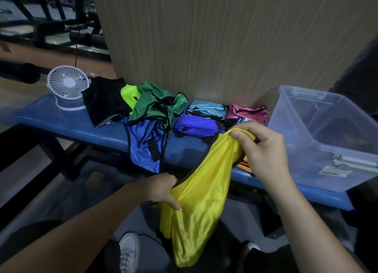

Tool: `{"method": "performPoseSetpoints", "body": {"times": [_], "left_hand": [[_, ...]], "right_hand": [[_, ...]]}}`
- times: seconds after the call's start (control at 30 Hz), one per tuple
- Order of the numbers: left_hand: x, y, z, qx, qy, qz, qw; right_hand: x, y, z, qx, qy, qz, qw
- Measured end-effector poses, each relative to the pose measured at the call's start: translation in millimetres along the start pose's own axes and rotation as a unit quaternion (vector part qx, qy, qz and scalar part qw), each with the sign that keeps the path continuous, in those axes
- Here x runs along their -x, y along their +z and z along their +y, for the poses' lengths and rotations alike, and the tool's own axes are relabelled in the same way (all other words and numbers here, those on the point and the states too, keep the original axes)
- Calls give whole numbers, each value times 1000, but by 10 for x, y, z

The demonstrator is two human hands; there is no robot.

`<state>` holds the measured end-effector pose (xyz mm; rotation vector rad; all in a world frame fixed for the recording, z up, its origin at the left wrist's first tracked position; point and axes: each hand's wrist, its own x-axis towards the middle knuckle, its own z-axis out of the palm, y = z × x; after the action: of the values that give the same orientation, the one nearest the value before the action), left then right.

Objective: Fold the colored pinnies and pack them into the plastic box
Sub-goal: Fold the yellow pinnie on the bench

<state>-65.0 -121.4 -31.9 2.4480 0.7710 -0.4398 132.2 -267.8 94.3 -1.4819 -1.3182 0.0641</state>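
Both hands hold one yellow pinny (196, 201) in the air in front of the blue bench (81, 127). The right hand (263, 150) grips its top edge, fingers curled round the bunched cloth, thumb on the near side. The left hand (161, 188) pinches the lower left edge betw. thumb and fingers; the rest hangs down twd. the shoes.

On the bench: loose green pinny (155, 105) over a blue pinny (146, 145) that hangs off the front edge, neon pinny (127, 94), black cloth (104, 100); folded ones (purple (196, 126), light blue (207, 109), pink (247, 113)) lie near the wall.

The clear box (306, 150) stands at the right end of the bench, lid off. It has a white label (332, 171) on the front; the writing is too small to read. A white fan (67, 86) stands at the left end.
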Motion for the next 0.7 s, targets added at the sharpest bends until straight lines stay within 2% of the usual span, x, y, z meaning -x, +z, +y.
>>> {"method": "performPoseSetpoints", "body": {"times": [0.17, 0.27, 0.57, 0.7], "left_hand": [[-2, 81, -223, -59, -19, -22, 998], [38, 24, -320, -80, -22, 9, 996], [280, -200, -362, -11, -42, 75, 996], [302, -334, -258, 43, 3, 89, 995]], "right_hand": [[28, -209, 103, 8, 27, 56, 998], [24, -323, 153, 13, 45, 92, 995], [40, -374, 225, 27, 70, 118, 990], [58, -301, 213, 22, 66, 90, 994]]}}
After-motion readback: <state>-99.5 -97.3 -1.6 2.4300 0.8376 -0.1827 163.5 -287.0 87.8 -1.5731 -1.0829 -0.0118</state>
